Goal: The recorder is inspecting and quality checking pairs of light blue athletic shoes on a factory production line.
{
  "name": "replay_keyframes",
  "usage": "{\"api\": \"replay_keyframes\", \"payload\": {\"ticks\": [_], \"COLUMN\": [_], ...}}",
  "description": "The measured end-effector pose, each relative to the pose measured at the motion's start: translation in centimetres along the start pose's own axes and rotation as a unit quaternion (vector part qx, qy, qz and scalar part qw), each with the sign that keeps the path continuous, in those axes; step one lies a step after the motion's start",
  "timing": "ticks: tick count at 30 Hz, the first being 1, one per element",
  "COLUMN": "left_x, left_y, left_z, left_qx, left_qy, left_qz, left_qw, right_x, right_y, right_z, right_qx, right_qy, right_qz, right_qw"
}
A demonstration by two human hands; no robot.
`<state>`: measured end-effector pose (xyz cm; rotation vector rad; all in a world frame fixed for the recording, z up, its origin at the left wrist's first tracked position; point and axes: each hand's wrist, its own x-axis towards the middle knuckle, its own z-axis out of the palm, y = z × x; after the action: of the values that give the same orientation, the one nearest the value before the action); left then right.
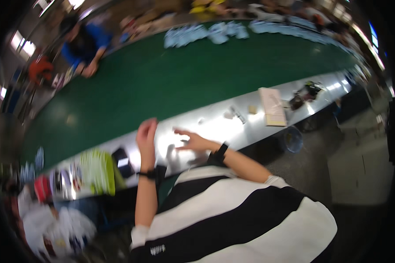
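Observation:
My left hand (146,138) is raised above the metal edge strip (219,116) of a long table, fingers pointing up and held close together. Motion blurs it, and nothing shows in it. Just to its right, my right hand (194,141) hovers over the same strip with its fingers spread apart, pointing left, holding nothing visible. Each wrist wears a black band. A dark phone-like object (123,162) lies on the strip to the left of my left hand, beside a green and white plastic package (96,171).
A green belt surface (131,92) stretches beyond the strip, with light-blue items (186,36) along its far side. A pink-and-white box (272,107) and dark items (306,94) lie rightward. A clear bin (292,139) stands below. People (85,41) are at the far side and lower left.

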<state>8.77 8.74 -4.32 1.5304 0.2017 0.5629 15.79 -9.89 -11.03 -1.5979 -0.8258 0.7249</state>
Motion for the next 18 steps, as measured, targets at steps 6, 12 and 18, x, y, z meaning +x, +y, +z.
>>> {"api": "replay_keyframes", "payload": {"ticks": [6,12,18], "left_x": [4.1,3.8,3.5], "left_y": [7.5,7.5,7.6], "left_z": [1.6,0.8,2.0], "left_qx": [-0.309,-0.222,0.017], "left_qy": [0.025,0.057,0.057], "left_qz": [-0.010,0.077,0.155], "left_qw": [0.951,0.970,0.986], "right_x": [0.6,-0.7,-1.4], "right_y": [-9.5,-11.8,-12.2], "right_z": [4.5,6.2,6.6], "right_qx": [0.321,0.254,0.276], "right_qy": [-0.141,-0.076,-0.030], "right_qz": [-0.041,-0.005,-0.003], "right_qw": [0.936,0.964,0.961]}}
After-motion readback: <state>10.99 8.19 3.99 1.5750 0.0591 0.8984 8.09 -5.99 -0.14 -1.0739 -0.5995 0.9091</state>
